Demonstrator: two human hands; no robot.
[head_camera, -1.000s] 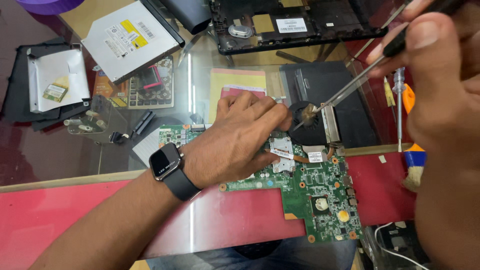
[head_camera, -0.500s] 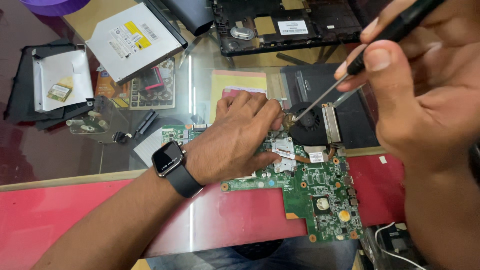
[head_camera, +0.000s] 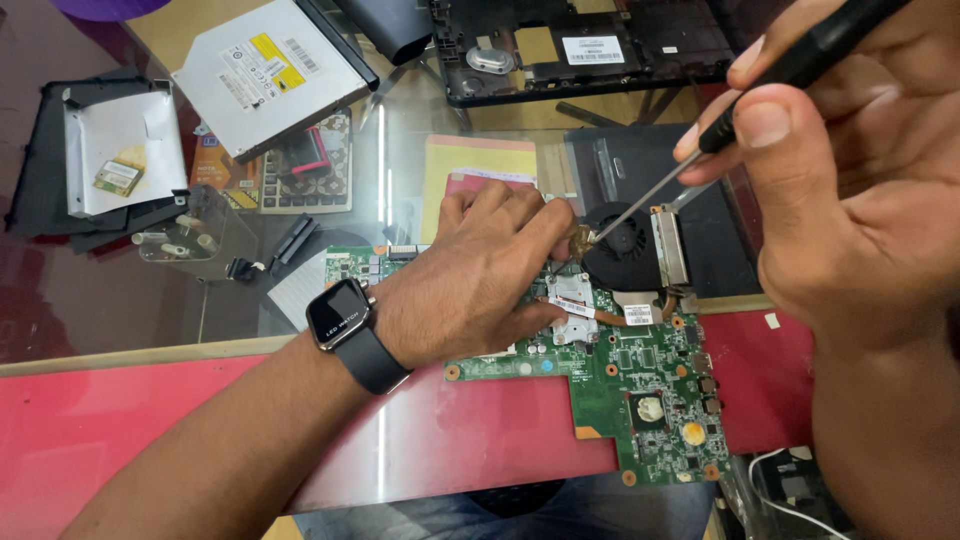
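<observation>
The left hand (head_camera: 480, 275) lies palm down across the green board (head_camera: 620, 385), wrist bent and forearm coming in from the lower left; its fingers (head_camera: 545, 220) curl loosely, tips pressing by the heatsink (head_camera: 572, 297), gripping nothing. The right hand (head_camera: 850, 190) is raised close to the camera, thumb and fingers pinched shut around a black screwdriver (head_camera: 700, 155), whose tip meets the board beside the fan (head_camera: 622, 245). The board rests on the glass table (head_camera: 120, 310).
</observation>
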